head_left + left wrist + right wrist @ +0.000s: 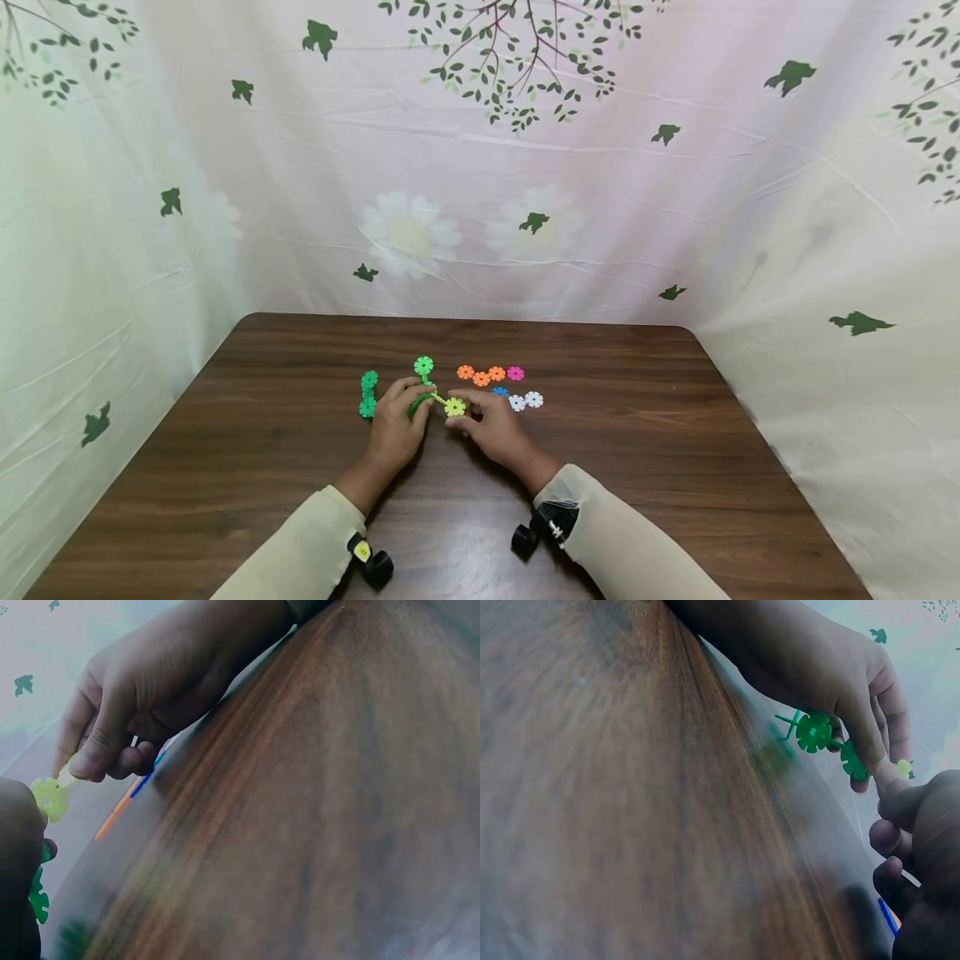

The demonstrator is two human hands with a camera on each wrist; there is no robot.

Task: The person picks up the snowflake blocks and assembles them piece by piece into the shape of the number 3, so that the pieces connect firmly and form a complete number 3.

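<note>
My left hand (pixel 396 423) pinches a joined set of notched plastic discs near the middle of the table. A bright green disc (pixel 423 366) sticks up at its far end, and darker green discs (pixel 813 731) hang under the fingers in the right wrist view. On the set's right side is a yellow-green disc (pixel 454 407). My right hand (pixel 491 425) holds yellow-green plastic between thumb and fingers; the left wrist view shows a yellow piece (pixel 72 771) at its fingertips beside another yellow disc (pixel 49 799). Fingers hide how these pieces join.
Linked green discs (pixel 367 407) lie left of my left hand. Behind my right hand is a row of orange discs (pixel 481 379) with a pink disc (pixel 515 373). White discs (pixel 534 399) and a blue disc (pixel 500 390) lie nearer. A printed curtain (pixel 480 250) surrounds the brown table (pixel 637 467).
</note>
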